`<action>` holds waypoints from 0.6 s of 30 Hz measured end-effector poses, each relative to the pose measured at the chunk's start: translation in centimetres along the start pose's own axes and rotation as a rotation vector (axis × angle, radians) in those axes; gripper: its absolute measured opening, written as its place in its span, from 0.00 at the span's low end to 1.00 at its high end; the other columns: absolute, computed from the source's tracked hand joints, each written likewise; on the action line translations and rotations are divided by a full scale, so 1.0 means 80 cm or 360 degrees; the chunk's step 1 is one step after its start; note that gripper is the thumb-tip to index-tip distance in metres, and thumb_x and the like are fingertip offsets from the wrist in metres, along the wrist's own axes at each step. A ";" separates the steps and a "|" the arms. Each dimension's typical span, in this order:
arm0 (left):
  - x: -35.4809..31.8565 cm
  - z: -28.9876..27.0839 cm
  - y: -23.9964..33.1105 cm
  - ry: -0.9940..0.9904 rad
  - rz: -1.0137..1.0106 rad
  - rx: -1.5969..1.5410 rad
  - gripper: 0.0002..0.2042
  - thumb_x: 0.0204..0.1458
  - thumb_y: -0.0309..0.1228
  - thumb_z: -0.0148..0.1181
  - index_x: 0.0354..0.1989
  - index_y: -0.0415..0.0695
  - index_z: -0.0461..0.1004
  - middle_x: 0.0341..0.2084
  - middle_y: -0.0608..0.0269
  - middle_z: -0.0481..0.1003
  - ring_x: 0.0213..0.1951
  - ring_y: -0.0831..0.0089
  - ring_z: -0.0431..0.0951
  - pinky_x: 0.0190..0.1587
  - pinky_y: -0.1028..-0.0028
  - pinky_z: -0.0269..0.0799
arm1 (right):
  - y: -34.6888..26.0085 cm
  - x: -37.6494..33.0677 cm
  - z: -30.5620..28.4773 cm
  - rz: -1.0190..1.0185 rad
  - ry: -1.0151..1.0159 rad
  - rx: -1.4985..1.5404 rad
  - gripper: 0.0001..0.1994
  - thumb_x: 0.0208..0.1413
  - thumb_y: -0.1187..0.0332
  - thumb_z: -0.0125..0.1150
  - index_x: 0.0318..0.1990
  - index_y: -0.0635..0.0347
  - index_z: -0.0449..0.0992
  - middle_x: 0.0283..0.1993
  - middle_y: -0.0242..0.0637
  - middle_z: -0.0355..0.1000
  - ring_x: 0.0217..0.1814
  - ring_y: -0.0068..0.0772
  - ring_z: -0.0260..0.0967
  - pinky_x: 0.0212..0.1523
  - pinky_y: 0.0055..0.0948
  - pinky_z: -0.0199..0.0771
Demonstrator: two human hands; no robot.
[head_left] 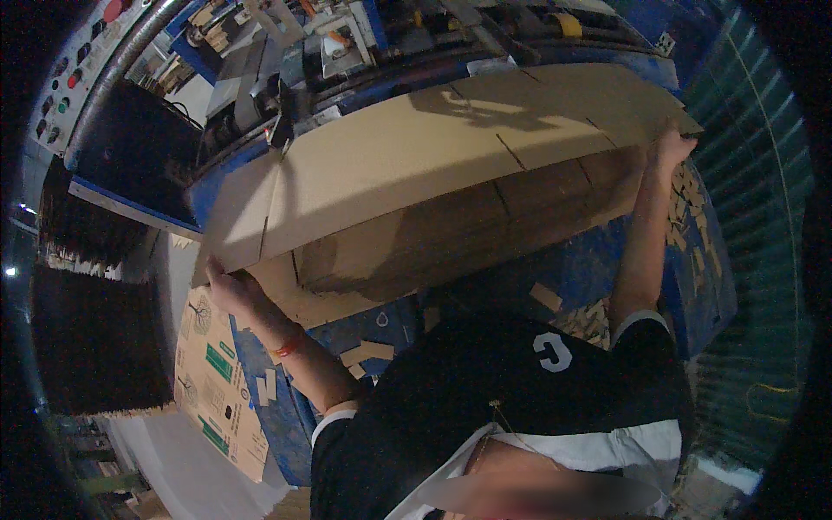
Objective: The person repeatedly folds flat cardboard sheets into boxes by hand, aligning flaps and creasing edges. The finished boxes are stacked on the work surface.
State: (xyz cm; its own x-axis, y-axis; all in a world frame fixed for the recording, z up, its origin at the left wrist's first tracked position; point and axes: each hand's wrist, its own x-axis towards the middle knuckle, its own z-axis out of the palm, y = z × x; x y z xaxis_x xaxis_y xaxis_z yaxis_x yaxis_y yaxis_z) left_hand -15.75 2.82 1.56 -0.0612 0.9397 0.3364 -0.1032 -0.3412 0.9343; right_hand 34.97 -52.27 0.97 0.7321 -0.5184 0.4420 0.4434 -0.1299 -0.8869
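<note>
Both hands grasp a stack of flat cardboard sheets (451, 165): the left hand (227, 290) clutches its near-left corner, the right hand (672, 147) its far-right end.

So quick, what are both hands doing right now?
Left hand: gripping the left end of the flat cardboard sheet.
Right hand: gripping its right end.

Matt brown corrugated cardboard sheets (451, 165) at frame centre, over scuffed blue painted metal machine body (598, 269), black cloth shirt (485, 390) below.
</note>
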 end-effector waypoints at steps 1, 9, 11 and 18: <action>0.006 -0.008 -0.009 -0.0160 -0.0004 0.0083 0.21 0.54 0.27 0.54 0.55 0.30 0.62 0.48 0.46 0.68 0.48 0.62 0.71 0.45 0.66 0.73 | -0.011 0.003 0.003 0.0340 0.0066 -0.0168 0.28 0.51 0.64 0.61 0.58 0.67 0.59 0.51 0.45 0.67 0.48 0.40 0.68 0.45 0.34 0.70; -0.090 -0.020 0.034 -0.0465 -0.0034 -0.0399 0.17 0.54 0.28 0.55 0.51 0.32 0.67 0.45 0.54 0.72 0.44 0.70 0.72 0.48 0.68 0.67 | -0.156 -0.181 -0.056 -0.0435 -0.0506 -0.0358 0.12 0.54 0.71 0.58 0.45 0.63 0.72 0.41 0.35 0.75 0.39 0.32 0.71 0.42 0.31 0.71; -0.123 -0.016 0.050 -0.0712 0.0100 0.0148 0.20 0.53 0.27 0.55 0.53 0.32 0.65 0.50 0.51 0.70 0.50 0.67 0.70 0.54 0.68 0.65 | -0.167 -0.230 -0.062 -0.1337 -0.1544 -0.0330 0.19 0.55 0.71 0.56 0.55 0.59 0.69 0.56 0.40 0.66 0.55 0.38 0.66 0.52 0.34 0.67; -0.174 0.039 0.072 -0.1999 0.1380 0.1007 0.24 0.45 0.24 0.53 0.56 0.46 0.68 0.57 0.54 0.65 0.61 0.55 0.62 0.60 0.55 0.59 | -0.172 -0.297 -0.037 -0.2033 -0.2268 -0.0462 0.23 0.41 0.61 0.64 0.47 0.58 0.73 0.55 0.38 0.68 0.58 0.41 0.65 0.58 0.39 0.66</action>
State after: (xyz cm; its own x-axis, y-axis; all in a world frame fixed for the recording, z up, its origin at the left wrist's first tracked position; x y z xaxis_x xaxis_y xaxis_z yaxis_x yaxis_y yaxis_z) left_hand -12.41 -12.16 2.61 0.9418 0.0233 0.3354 -0.0544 -0.9739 0.2204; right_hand 9.99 -40.66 2.28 -0.0210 0.9245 0.3805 0.9973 -0.0074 0.0730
